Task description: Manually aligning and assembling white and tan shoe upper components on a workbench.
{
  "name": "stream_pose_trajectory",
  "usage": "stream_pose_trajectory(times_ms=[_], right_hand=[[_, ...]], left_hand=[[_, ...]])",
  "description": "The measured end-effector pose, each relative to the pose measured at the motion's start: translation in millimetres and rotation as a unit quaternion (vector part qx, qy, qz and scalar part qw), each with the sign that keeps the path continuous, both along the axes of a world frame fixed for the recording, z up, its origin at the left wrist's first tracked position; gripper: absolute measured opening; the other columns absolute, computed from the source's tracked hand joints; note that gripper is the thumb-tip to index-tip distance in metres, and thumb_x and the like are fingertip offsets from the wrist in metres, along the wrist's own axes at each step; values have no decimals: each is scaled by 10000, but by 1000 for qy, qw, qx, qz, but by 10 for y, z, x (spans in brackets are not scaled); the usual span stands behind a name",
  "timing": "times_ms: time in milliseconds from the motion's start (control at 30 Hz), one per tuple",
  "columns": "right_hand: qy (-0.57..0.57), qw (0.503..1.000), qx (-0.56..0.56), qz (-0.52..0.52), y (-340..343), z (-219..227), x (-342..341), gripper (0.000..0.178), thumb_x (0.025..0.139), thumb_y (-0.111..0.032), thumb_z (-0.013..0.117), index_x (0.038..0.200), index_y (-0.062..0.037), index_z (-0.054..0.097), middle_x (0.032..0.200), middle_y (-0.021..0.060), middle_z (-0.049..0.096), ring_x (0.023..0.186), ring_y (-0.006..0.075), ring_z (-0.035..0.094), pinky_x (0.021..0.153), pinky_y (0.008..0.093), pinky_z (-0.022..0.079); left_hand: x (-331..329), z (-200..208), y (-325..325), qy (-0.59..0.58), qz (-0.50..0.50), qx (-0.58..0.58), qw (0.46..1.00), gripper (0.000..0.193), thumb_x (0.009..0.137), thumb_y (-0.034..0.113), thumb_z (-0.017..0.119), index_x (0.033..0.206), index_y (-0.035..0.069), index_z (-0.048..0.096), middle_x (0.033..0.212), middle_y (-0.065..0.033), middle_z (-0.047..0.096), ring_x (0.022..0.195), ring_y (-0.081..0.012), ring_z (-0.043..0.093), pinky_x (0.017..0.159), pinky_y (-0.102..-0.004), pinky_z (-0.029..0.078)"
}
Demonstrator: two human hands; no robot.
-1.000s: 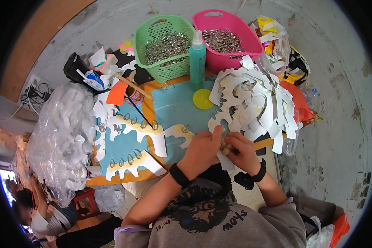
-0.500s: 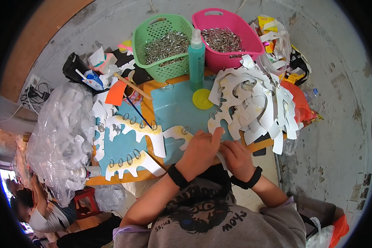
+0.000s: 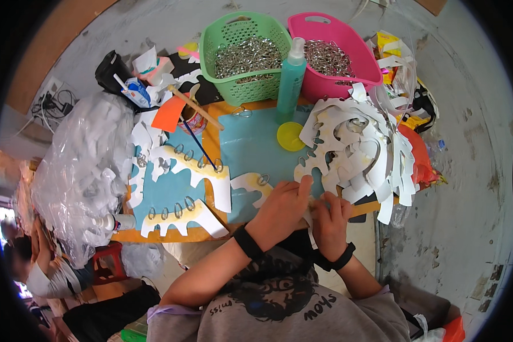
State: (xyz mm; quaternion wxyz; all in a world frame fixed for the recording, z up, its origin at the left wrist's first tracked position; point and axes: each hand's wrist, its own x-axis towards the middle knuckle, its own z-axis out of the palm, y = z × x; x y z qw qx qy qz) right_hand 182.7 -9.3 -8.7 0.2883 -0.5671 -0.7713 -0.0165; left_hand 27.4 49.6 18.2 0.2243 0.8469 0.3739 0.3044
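A white scalloped strip point(image 3: 248, 183) with yellowish smears and a metal ring point(image 3: 262, 180) reaches out from under my left hand point(image 3: 280, 208) at the table's front edge. My left hand is closed on it, thumb pointing up. Close beside it, my right hand point(image 3: 330, 221) has its fingers pinched at the strip's other end, which is mostly hidden between my hands. To the left lie two similar strips, an upper one point(image 3: 217, 191) and a lower one point(image 3: 196, 219), each with several metal rings along it. A thin blue stick point(image 3: 195, 137) rests across the upper strip.
Behind are a green basket point(image 3: 239, 91) and a pink basket point(image 3: 330, 88) of metal rings, with a green spray bottle point(image 3: 290, 85) before them. A yellow-green dish point(image 3: 290, 136) sits near a white strip pile point(image 3: 362, 139). A plastic bag point(image 3: 76, 171) bulges at left; another person point(image 3: 51, 273) sits beyond.
The view has shifted, so the table things sit slightly further right. My right hand has dropped a little and its fingers are bent more. My left hand keeps its hold.
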Motion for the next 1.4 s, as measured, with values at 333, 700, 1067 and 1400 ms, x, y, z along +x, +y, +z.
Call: stream_pose_trajectory(times_ms=[333, 700, 1067, 1400], right_hand=[[264, 956, -123, -25, 76, 46, 54, 206, 734, -5, 679, 928, 47, 633, 1186, 231, 504, 1015, 359, 547, 860, 387, 455], [223, 969, -100, -31, 165, 15, -18, 178, 742, 0, 652, 895, 59, 582, 1135, 215, 512, 959, 380, 558, 815, 396, 468], [140, 976, -169, -18, 351, 220, 19, 189, 729, -28, 641, 882, 16, 540, 1070, 193, 512, 794, 412, 569, 635, 449, 470], [421, 903, -82, -22, 157, 104, 159, 320, 777, 103, 575, 1087, 21, 578, 938, 110, 586, 720, 162, 563, 633, 231, 444]], left_hand=[[21, 11, 23, 20, 2, 9, 1000, 410, 772, -19, 597, 1139, -40, 414, 792, -158, 625, 793, -334, 627, 737, -379, 453], [18, 57, -9, 22, 11, -21, 999, 444, 753, -8, 637, 1133, -43, 410, 780, -158, 624, 786, -338, 624, 726, -384, 453], [21, 41, -19, 32, 32, -30, 999, 432, 750, -8, 624, 1128, -50, 419, 743, -144, 621, 766, -335, 623, 724, -390, 444], [75, 51, 17, 63, 39, -22, 997, 348, 779, -18, 558, 1098, -59, 425, 699, -145, 605, 692, -327, 615, 691, -379, 439]])
